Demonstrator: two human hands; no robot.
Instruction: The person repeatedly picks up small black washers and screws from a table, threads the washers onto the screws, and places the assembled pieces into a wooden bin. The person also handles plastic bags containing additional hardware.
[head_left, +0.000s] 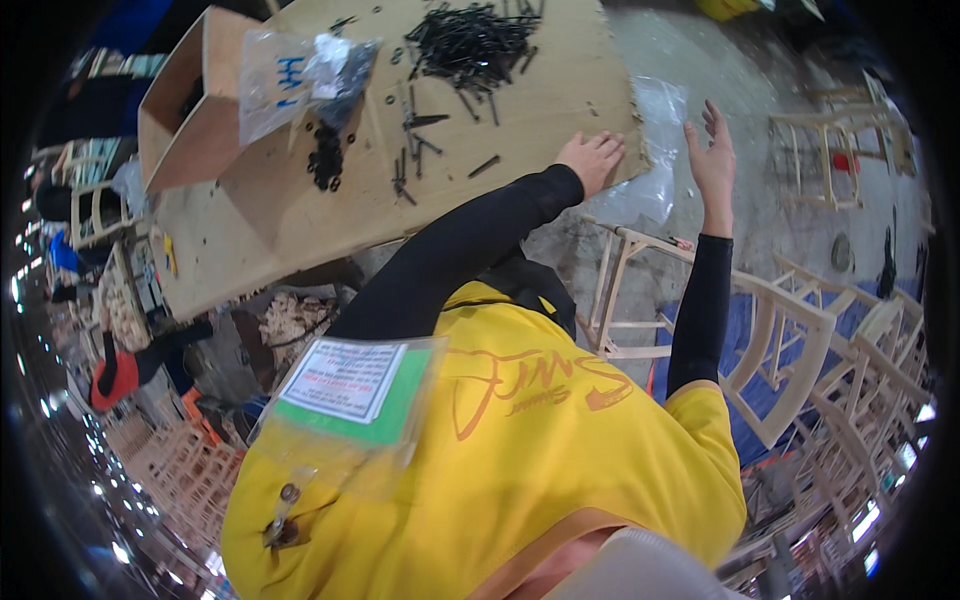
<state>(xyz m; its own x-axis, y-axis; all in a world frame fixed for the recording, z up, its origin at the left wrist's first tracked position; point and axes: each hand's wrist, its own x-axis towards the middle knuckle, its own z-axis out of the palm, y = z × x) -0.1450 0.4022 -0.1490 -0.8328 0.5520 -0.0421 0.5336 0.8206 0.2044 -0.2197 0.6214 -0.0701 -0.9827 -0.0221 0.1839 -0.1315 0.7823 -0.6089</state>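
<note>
My left hand (592,160) rests palm down on the cardboard-like tabletop (545,110) near its right edge, fingers stretched out and nothing visible in them. To the right, beyond that edge, my right hand (712,165) is raised with fingers apart and holds nothing. On the tabletop left of my hands lies a heap of black bolts (472,45). Several loose bolts are scattered below it, one of them a single bolt (484,166) nearest my left hand. Small black rings (325,158) lie clustered farther left.
A clear plastic bag (275,85) leans by an open wooden box (205,140) on the table's left. Another clear plastic sheet (655,190) hangs at the right edge. Wooden chair frames (780,360) stand at the right. A person in red (115,375) is at the far left.
</note>
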